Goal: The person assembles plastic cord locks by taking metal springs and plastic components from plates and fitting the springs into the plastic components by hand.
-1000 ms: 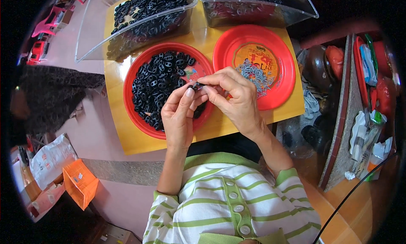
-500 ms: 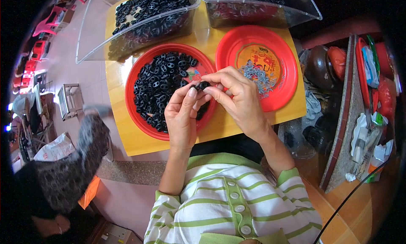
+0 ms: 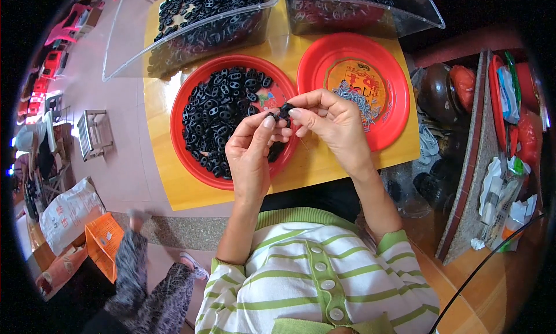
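Note:
My left hand and my right hand meet over the inner edge of a round red tray. Each pinches between thumb and fingertips at a small black plastic piece; the fingers partly cover it, so I cannot tell whether it is one part or two joined. Inside the tray lies a heap of black two-hole plastic pieces. Beyond my right hand, a red plate bears a scatter of small grey metal pins.
Two clear plastic bins full of black pieces stand at the far side of the yellow table. At left, a person's patterned trouser leg is near an orange bag and a metal stool. Jars and bags crowd the right side.
My right hand has shifted slightly up and right, and the black piece in its fingertips shows higher. The person at left has moved down the picture, uncovering the orange bag.

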### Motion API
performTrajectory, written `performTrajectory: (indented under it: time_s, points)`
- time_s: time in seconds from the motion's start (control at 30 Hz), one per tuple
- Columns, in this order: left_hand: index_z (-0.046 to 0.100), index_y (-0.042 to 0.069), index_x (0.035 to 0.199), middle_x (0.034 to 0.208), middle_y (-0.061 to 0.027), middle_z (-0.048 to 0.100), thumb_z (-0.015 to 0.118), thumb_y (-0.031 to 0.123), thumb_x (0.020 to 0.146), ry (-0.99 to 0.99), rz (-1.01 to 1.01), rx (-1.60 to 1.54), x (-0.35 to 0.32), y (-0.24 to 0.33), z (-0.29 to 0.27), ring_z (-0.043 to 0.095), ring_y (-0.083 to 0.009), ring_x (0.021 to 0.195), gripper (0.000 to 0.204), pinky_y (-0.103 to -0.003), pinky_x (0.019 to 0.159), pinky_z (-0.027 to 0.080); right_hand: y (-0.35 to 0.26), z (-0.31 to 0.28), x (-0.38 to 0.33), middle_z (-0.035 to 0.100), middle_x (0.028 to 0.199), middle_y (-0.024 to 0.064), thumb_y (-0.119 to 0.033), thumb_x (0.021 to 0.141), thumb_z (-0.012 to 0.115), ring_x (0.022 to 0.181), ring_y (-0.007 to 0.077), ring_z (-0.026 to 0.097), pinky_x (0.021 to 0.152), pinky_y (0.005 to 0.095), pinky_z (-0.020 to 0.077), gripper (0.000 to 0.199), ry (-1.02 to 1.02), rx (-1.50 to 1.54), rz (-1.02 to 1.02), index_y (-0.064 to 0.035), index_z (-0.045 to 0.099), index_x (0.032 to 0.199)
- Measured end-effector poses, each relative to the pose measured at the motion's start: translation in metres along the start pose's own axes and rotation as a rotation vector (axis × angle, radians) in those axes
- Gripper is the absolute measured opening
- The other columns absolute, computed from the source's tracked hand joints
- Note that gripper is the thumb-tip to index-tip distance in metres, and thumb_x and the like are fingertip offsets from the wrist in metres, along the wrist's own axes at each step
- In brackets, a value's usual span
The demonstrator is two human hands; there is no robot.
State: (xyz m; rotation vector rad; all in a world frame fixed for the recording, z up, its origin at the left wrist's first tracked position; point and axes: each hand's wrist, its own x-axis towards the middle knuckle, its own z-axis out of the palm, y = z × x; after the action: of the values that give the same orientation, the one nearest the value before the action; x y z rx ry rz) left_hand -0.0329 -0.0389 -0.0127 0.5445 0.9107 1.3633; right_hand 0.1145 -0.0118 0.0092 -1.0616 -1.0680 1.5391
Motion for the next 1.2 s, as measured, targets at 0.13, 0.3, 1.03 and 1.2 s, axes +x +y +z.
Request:
performTrajectory:
  time_s: [0.13,0.3,1.03,1.2]
  points:
    - [0.061,-0.004,0.098,0.084,-0.0098,0.065,0.056,0.007,0.088,0.014,0.024,0.086,-0.0019,0.0016,0.0021,0.062,-0.0138,0.070,0.016,-0.025,0.067,0.050,-0.0014,0.0004,0.0000,0.064,0.088,0.0063,-0.008,0.086,0.059,0.074,0.0074,0.060,0.063,0.0183,0.0499,0.019,-0.021,0.067,0.043,0.0025,0.059,0.102]
    - [0.061,-0.004,0.097,0.082,-0.0086,0.065,0.056,0.005,0.087,0.028,0.041,0.117,-0.0022,0.0010,0.0015,0.062,-0.0123,0.070,0.015,-0.023,0.066,0.050,0.0005,0.0006,-0.0002,0.064,0.089,0.0062,-0.008,0.086,0.059,0.073,0.0069,0.060,0.062,0.0180,0.0497,0.019,-0.030,0.061,0.056,0.0023,0.059,0.102]
    - [0.062,-0.003,0.098,0.079,-0.0068,0.065,0.057,0.005,0.087,0.034,0.031,0.255,-0.0020,0.0062,0.0057,0.061,-0.0094,0.068,0.015,-0.020,0.064,0.049,0.0003,0.0047,-0.0014,0.065,0.087,0.0042,-0.006,0.085,0.060,0.071,0.0059,0.060,0.056,0.0184,0.0503,0.013,0.023,-0.067,-0.065,-0.0010,0.063,0.096]
    - [0.062,-0.003,0.099,0.078,-0.0054,0.064,0.056,0.006,0.088,0.031,0.062,0.379,-0.0016,0.0066,0.0069,0.060,-0.0081,0.068,0.015,-0.019,0.065,0.048,0.0038,0.0042,-0.0018,0.065,0.086,0.0044,-0.005,0.084,0.060,0.069,0.0057,0.059,0.056,0.0184,0.0500,0.012,0.030,-0.072,-0.084,-0.0005,0.062,0.096]
